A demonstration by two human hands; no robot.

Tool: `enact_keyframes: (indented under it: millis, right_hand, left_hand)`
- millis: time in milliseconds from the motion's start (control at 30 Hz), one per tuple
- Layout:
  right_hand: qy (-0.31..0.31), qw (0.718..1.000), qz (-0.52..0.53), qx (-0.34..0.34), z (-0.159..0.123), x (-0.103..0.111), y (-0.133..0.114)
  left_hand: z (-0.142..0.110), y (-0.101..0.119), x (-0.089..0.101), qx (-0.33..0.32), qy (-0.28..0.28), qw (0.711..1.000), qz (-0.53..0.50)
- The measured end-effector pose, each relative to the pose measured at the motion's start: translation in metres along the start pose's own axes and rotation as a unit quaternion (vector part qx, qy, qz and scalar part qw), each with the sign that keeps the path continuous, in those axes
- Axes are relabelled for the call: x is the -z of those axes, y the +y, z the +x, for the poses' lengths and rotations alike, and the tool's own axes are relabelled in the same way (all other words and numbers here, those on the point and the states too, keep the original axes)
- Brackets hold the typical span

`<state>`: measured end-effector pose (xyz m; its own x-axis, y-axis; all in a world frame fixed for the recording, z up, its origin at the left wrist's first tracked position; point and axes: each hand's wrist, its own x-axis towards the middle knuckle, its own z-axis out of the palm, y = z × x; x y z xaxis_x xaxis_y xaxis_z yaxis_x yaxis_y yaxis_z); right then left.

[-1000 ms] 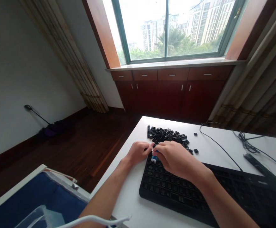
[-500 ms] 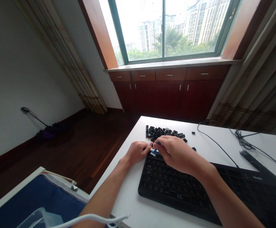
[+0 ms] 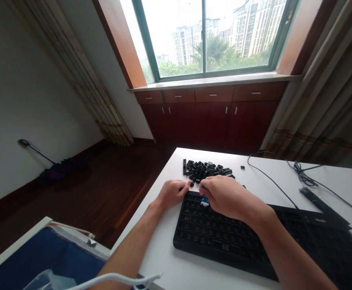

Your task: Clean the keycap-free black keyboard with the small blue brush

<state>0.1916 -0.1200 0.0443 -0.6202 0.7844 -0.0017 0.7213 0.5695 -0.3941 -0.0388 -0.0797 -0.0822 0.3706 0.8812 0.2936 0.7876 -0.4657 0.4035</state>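
A black keyboard (image 3: 221,233) with its keycaps off lies on the white table. My right hand (image 3: 224,192) is closed around a small blue brush (image 3: 205,200), its white bristles down on the upper left rows of the keyboard. My left hand (image 3: 172,192) rests closed at the keyboard's upper left corner; whether its fingers grip the edge or hold something small cannot be made out. Just beyond both hands is a heap of loose black keycaps (image 3: 201,170), and one keycap (image 3: 192,184) sits close to my left fingertips.
A single keycap (image 3: 242,167) lies apart, right of the heap. A black cable (image 3: 274,183) runs to the keyboard, with a coiled bundle (image 3: 304,175) farther right. A long black strip (image 3: 322,203) lies behind the keyboard. A blue-lined frame (image 3: 51,253) stands left of the white table (image 3: 160,264).
My right hand has shifted the brush right and slightly toward me over the keys, away from my left fingertips. My left hand stays at the corner. The whole view has shifted slightly.
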Motion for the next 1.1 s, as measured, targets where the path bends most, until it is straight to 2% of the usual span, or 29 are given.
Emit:
enact_keyframes:
  millis: [100,267,400,467,567,633,833,1000,1100]
  right_hand:
    - [0.001,1.0,0.017,-0.01,-0.003,0.003,0.002]
    - [-0.069,0.997,0.044,-0.016,-0.006,0.003,0.003]
    - [-0.039,0.999,-0.012,-0.017,-0.006,0.005,-0.002]
    - [-0.035,0.999,0.014,0.003,-0.007,0.009,-0.003]
    - [-0.074,0.994,0.073,0.022,-0.009,0.011,0.0]
    - [-0.09,0.993,0.074,0.024,-0.009,0.009,0.004]
    - [-0.013,1.0,0.005,-0.006,-0.008,0.01,0.009]
    - [-0.069,0.997,0.016,-0.012,-0.012,0.013,0.014]
    - [-0.062,0.998,0.0,-0.028,-0.013,0.012,0.016]
  left_hand:
    - [0.0,0.0,-0.001,-0.002,0.0,1.0,-0.006]
    - [0.0,-0.002,-0.002,-0.001,0.004,1.0,-0.002]
    - [0.0,-0.003,-0.003,-0.002,0.006,1.0,-0.002]
    - [0.0,-0.002,-0.002,-0.002,0.003,1.0,-0.005]
    - [0.0,0.0,-0.002,0.001,0.001,1.0,-0.005]
    - [0.0,0.0,-0.002,0.003,-0.003,1.0,-0.003]
    - [0.0,0.001,-0.002,0.006,-0.011,1.0,-0.006]
    - [0.001,0.002,-0.001,0.005,-0.01,1.0,-0.005]
    - [0.001,0.003,0.0,0.004,-0.008,1.0,-0.002]
